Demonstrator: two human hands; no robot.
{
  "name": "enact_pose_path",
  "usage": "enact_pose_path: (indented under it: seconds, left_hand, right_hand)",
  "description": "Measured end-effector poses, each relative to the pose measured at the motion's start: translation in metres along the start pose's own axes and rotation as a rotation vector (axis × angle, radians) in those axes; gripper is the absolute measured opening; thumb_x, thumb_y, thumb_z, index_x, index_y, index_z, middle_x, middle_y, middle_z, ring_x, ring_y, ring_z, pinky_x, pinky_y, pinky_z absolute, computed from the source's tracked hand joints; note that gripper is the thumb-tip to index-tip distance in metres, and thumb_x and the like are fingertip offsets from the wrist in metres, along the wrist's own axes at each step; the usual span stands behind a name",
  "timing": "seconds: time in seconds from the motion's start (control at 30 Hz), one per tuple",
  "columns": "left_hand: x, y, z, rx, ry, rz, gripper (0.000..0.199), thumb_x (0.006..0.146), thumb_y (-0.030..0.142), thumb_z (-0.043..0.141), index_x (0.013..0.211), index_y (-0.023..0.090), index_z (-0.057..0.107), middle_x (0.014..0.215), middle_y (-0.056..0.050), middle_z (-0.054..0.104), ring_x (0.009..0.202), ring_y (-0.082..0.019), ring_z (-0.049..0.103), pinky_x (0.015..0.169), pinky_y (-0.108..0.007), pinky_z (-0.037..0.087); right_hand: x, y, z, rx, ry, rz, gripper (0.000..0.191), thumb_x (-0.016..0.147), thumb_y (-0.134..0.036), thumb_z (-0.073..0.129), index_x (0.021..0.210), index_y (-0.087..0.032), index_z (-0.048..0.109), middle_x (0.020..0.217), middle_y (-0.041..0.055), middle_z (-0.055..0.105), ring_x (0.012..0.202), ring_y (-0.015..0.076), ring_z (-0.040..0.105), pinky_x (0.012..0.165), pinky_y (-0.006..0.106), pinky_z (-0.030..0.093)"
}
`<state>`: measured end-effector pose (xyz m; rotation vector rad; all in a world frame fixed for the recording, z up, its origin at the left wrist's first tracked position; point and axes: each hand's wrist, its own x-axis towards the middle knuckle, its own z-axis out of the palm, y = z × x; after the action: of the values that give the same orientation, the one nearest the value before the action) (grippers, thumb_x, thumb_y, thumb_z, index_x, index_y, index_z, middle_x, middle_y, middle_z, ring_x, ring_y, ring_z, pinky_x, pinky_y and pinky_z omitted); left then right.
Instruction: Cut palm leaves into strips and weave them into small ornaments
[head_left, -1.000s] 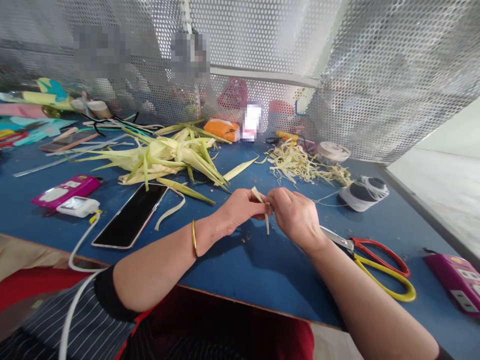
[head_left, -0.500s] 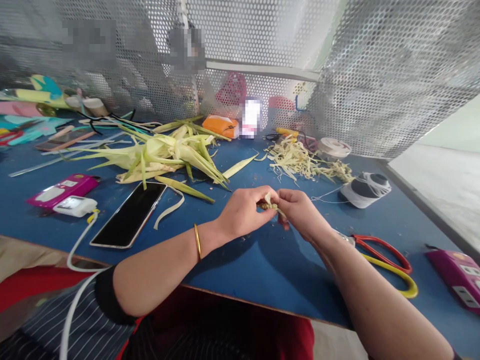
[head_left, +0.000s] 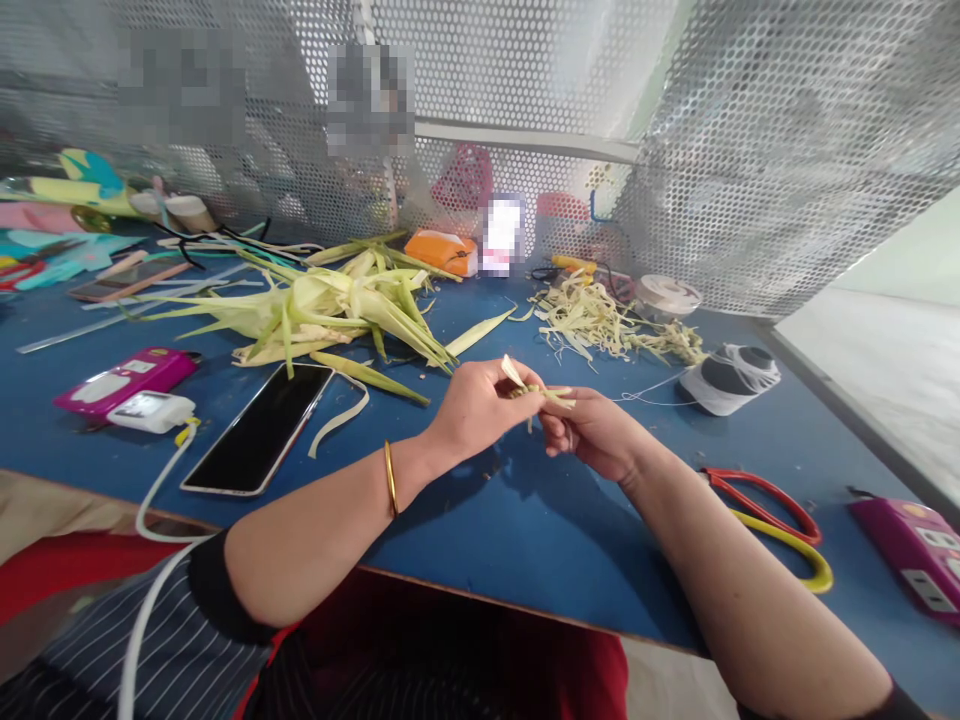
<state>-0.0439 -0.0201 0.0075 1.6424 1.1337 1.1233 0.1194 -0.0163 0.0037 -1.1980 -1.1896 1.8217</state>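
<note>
Above the blue table, my left hand (head_left: 480, 402) pinches a small piece of pale, twisted corn husk (head_left: 559, 397) between thumb and fingers. One flat end stands up above the thumb, and loose ends point right. My right hand (head_left: 596, 428) is closed around the right side of the same piece, its fingers curled beneath. Part of the husk piece is hidden by the fingers. A white thread runs from near my right hand to a spool of thread (head_left: 729, 380) on the right. Scissors (head_left: 780, 510) with red and yellow handles lie beside my right forearm.
Corn husks (head_left: 337, 300) are heaped at the back left, and husk shreds (head_left: 589, 320) at the back right. A phone (head_left: 259, 430) and a purple power strip (head_left: 127, 380) with a white plug lie left. Another purple strip (head_left: 911, 545) sits right. A perforated metal screen (head_left: 517, 70) stands behind.
Both hands have shifted slightly up, and the left has turned a little. My right hand has rolled so its curled fingers show. More of the husk piece and its loose ends are visible.
</note>
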Motion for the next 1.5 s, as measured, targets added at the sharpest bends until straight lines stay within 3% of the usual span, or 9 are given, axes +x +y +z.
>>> enact_pose_path:
  seconds: [0.17,0.3,0.47,0.73,0.87,1.0,1.13,1.27,1.5]
  left_hand:
    - [0.010,-0.003,-0.002,-0.432,0.142,-0.284,0.011,0.067,0.021,0.073,0.074,0.016,0.065,0.071,0.000,0.065,0.067,-0.010,0.059,0.070,-0.026,0.048]
    - [0.012,-0.006,-0.002,-0.551,0.142,-0.364,0.015,0.066,0.021,0.075,0.073,0.014,0.064,0.068,0.001,0.063,0.062,-0.008,0.056,0.070,-0.026,0.048]
    - [0.011,-0.010,-0.001,-0.577,0.053,-0.374,0.013,0.064,0.021,0.073,0.067,0.014,0.063,0.062,0.002,0.059,0.060,-0.009,0.054,0.064,-0.026,0.046]
    - [0.008,-0.012,0.003,-0.577,0.021,-0.350,0.009,0.061,0.019,0.070,0.062,0.013,0.063,0.058,0.003,0.054,0.054,-0.007,0.047,0.057,-0.024,0.041]
    - [0.009,-0.013,0.003,-0.538,-0.021,-0.390,0.006,0.062,0.018,0.068,0.064,0.013,0.065,0.059,0.003,0.056,0.056,-0.007,0.049,0.059,-0.023,0.042]
    - [0.007,-0.010,0.004,-0.469,-0.066,-0.466,0.004,0.064,0.015,0.069,0.062,0.014,0.066,0.064,0.001,0.060,0.061,-0.008,0.053,0.063,-0.022,0.044]
    - [0.003,-0.006,0.006,-0.446,-0.159,-0.528,0.003,0.063,0.013,0.070,0.063,0.014,0.067,0.064,0.000,0.062,0.062,-0.010,0.056,0.065,-0.024,0.047]
    - [0.000,-0.005,0.007,-0.482,-0.234,-0.529,0.004,0.062,0.012,0.071,0.066,0.013,0.069,0.068,-0.001,0.064,0.066,-0.011,0.060,0.070,-0.026,0.050]
    - [0.003,-0.004,0.002,-0.584,-0.300,-0.567,0.011,0.068,0.018,0.073,0.078,0.012,0.072,0.075,-0.005,0.069,0.064,-0.010,0.061,0.074,-0.028,0.051]
  right_hand:
    - [-0.004,0.006,0.009,-0.577,0.210,-0.470,0.026,0.086,-0.038,0.057,0.067,-0.021,0.054,0.058,-0.0022,0.053,0.052,0.0122,0.050,0.054,0.026,0.043]
    - [-0.011,0.007,0.015,-0.865,0.321,-0.894,0.019,0.093,-0.025,0.048,0.076,-0.021,0.057,0.096,0.0079,0.065,0.086,0.0185,0.061,0.075,0.031,0.048]
    - [-0.010,0.008,0.015,-0.708,0.138,-0.892,0.018,0.097,-0.018,0.041,0.083,-0.022,0.053,0.086,0.0044,0.064,0.079,0.0158,0.061,0.072,0.029,0.049]
    - [-0.011,0.012,0.020,-1.171,0.074,-1.179,0.020,0.091,-0.006,0.037,0.085,-0.023,0.045,0.080,0.0055,0.057,0.072,0.0177,0.053,0.066,0.029,0.045]
    - [-0.011,0.011,0.019,-1.215,0.136,-1.219,0.019,0.093,-0.007,0.038,0.086,-0.022,0.047,0.082,0.0060,0.061,0.073,0.0178,0.056,0.067,0.029,0.045]
    - [-0.008,0.010,0.012,-1.253,0.373,-1.225,0.018,0.095,-0.011,0.041,0.085,-0.021,0.051,0.094,0.0089,0.066,0.085,0.0199,0.061,0.074,0.032,0.043]
    - [-0.002,0.011,0.003,-1.432,0.567,-1.187,0.020,0.095,-0.014,0.039,0.081,-0.021,0.051,0.070,0.0034,0.062,0.063,0.0181,0.054,0.065,0.031,0.037]
    - [0.002,0.013,0.000,-1.527,0.622,-1.146,0.019,0.095,-0.018,0.040,0.081,-0.020,0.053,0.055,-0.0002,0.055,0.049,0.0172,0.045,0.057,0.030,0.030]
    - [-0.001,0.011,-0.001,-1.418,0.687,-0.885,0.025,0.098,-0.029,0.036,0.086,-0.020,0.055,0.059,0.0024,0.058,0.051,0.0170,0.050,0.054,0.027,0.027]
